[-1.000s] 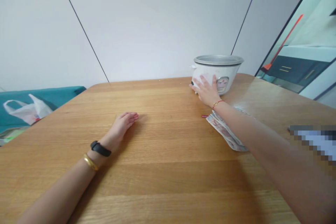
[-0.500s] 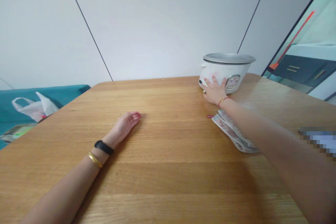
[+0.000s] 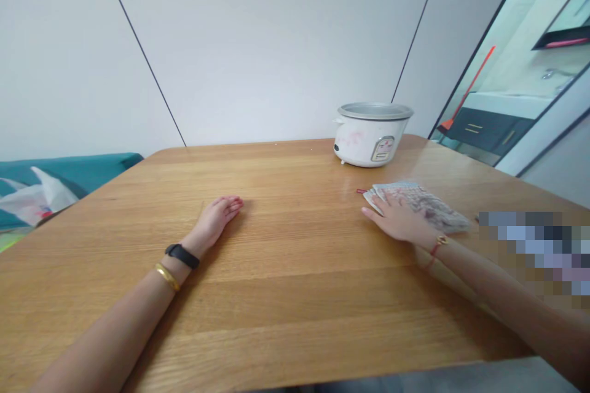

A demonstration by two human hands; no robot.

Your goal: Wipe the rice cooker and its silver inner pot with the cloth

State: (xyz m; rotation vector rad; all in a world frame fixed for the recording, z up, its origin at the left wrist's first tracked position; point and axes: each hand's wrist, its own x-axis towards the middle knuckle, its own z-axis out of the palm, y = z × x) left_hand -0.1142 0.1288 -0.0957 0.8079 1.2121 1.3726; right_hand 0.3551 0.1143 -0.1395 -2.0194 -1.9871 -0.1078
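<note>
My left hand (image 3: 218,221) rests on its edge on the wooden table (image 3: 276,295), holding nothing, its fingers loosely bent but not clenched. My right hand (image 3: 399,219), fingers spread and palm down, lies over the near left part of a folded, patterned grey-brown cloth (image 3: 436,204). Whether it presses on the cloth or hovers just above is hard to tell. A small red strip (image 3: 362,191) pokes out at the cloth's left end. Behind the cloth stands a white rice cooker (image 3: 354,144) with a grey rim and a front switch panel; no hand touches it.
A pixelated, flat object (image 3: 539,252) lies at the table's right side. Along the far edge runs a white panelled wall (image 3: 276,43). A white plastic bag (image 3: 39,199) sits on a teal sofa (image 3: 101,169) to the left. An orange-handled tool (image 3: 474,83) stands beyond the doorway at right.
My right hand has left the rice cooker's front and come back toward me onto the cloth, which now looks spread wider. My left hand stays in place. The view has turned slightly right.
</note>
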